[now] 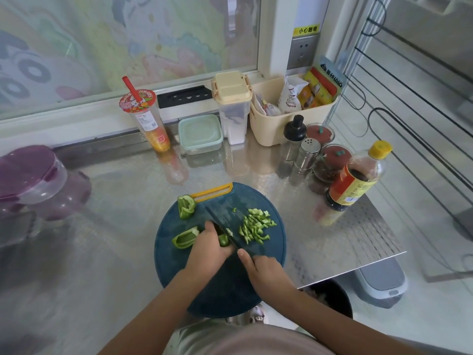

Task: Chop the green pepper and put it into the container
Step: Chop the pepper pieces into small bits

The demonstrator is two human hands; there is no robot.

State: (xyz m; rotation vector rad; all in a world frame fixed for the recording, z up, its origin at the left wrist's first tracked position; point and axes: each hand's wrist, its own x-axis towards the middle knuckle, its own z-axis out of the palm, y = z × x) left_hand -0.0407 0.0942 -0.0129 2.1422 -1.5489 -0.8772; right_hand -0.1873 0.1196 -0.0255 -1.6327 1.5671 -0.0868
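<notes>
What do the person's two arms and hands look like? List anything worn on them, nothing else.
The left hand and right hand are bare: no gloves, and no rings, watch or bracelet show. The left forearm and right forearm are uncovered as far as the frame reaches, with no sleeve in view. The only clothing visible is a pale pink top at the bottom edge.

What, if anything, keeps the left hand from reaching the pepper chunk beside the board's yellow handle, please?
Probably nothing, so yes: the chunk lies on open board beyond the left hand, on its side of the knife; it must first release its pepper piece.
</notes>
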